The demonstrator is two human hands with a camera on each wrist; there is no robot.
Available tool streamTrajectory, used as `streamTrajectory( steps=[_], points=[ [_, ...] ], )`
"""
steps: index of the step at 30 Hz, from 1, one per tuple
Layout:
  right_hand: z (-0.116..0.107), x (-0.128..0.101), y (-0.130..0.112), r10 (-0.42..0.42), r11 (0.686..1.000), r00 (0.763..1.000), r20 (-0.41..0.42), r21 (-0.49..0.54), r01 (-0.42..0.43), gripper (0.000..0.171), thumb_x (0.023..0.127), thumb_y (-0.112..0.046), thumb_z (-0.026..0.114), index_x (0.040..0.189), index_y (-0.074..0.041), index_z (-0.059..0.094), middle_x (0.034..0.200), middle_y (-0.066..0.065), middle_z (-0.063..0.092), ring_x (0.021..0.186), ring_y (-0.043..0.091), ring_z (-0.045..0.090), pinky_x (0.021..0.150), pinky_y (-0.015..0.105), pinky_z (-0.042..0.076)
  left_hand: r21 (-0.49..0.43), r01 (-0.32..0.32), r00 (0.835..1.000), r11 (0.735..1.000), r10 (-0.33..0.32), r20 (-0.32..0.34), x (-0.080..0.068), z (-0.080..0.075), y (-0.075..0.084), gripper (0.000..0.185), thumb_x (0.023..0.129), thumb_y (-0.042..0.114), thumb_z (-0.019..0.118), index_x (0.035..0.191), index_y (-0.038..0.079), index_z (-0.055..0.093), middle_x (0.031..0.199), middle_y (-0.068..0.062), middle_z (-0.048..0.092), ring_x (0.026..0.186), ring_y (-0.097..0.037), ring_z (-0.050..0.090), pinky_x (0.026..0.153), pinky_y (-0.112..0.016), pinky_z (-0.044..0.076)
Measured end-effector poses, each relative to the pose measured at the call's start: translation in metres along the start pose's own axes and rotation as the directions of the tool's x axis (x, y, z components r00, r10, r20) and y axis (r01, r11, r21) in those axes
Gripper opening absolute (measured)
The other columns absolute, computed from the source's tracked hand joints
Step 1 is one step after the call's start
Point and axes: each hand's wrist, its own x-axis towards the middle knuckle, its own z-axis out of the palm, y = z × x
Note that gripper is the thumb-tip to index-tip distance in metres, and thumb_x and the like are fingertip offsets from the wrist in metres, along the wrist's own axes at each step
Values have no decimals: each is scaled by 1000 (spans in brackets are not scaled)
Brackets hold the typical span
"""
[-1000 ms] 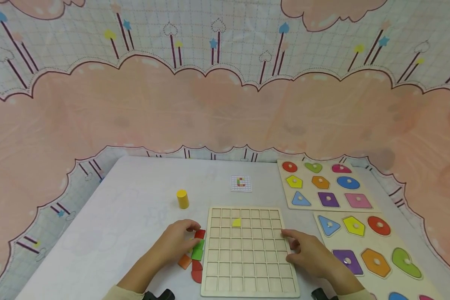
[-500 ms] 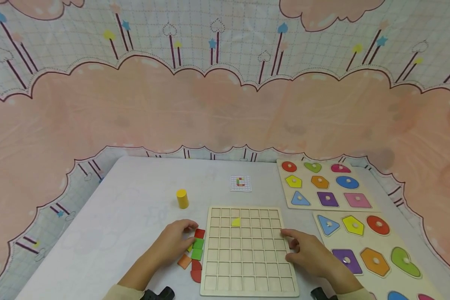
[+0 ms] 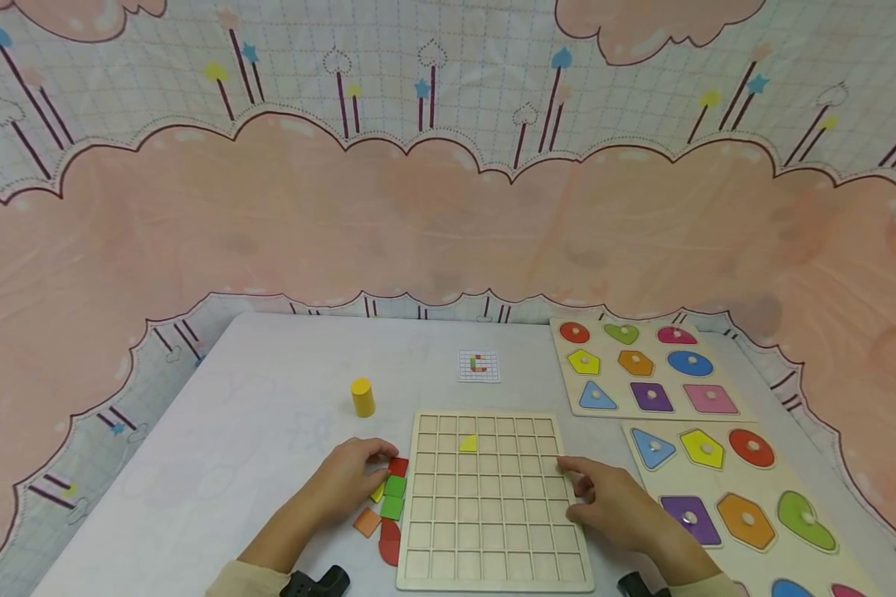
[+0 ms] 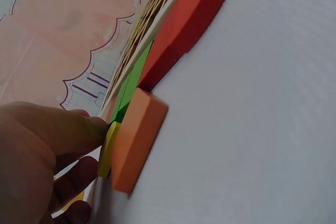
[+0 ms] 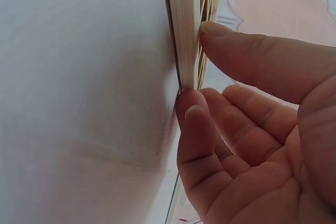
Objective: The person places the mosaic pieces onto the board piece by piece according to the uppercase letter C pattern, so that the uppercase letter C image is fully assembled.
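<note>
Toward the middle of the white worktop [image 3: 269, 406], the gridded board [image 3: 493, 541], flat, with a yellow tile [image 3: 469, 444] in the second row from its back edge, third column from its left edge. At the board's right edge, the right hand [image 3: 614, 499], thumb and forefinger spread well apart, tips against that edge, the other fingers loosely bent. At the board's left edge, the left hand [image 3: 349, 474], fingers relaxed, thumb and forefinger apart; forefinger just beside a red square [image 3: 399, 467], thumb by two green squares [image 3: 392, 507], contact hard to tell. Partly hidden by the left hand, a yellow block [image 3: 377, 494]; toward the board's front left corner, an orange block [image 3: 367, 521] and red rounded pieces [image 3: 390, 547], the latter just beside the edge. Beyond the board's back left corner, an upright yellow cylinder [image 3: 362, 398]. Between the back edges of board and worktop, a small patterned card [image 3: 479, 366]. By the worktop's back right corner, the far knobbed puzzle [image 3: 618, 383]; along the right edge, the near knobbed puzzle [image 3: 724, 481].
</note>
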Motion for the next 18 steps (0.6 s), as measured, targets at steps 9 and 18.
streamTrajectory(
  steps=[9, 18],
  points=[
    [0, 0, -1, -1, 1000, 1000, -2, -9, 1, 60, 77, -5, 82, 133, -10, 62, 90, -1, 58, 80, 17, 51, 70, 34, 46, 0, 35, 999, 999, -35, 5, 3, 0, -3, 19, 87, 4, 74, 104, 12, 71, 98, 6, 65, 93, -16, 58, 87, -41, 50],
    [0, 0, -1, -8, 1000, 1000, -2, -8, 8, 60, 77, -5, 82, 133, -9, 62, 90, -1, 59, 81, 18, 52, 71, 35, 47, 8, 87, 996, 996, -87, 5, 4, 0, -3, 19, 88, 5, 73, 106, 10, 70, 99, 2, 63, 95, -17, 57, 89, -42, 51]
  ],
)
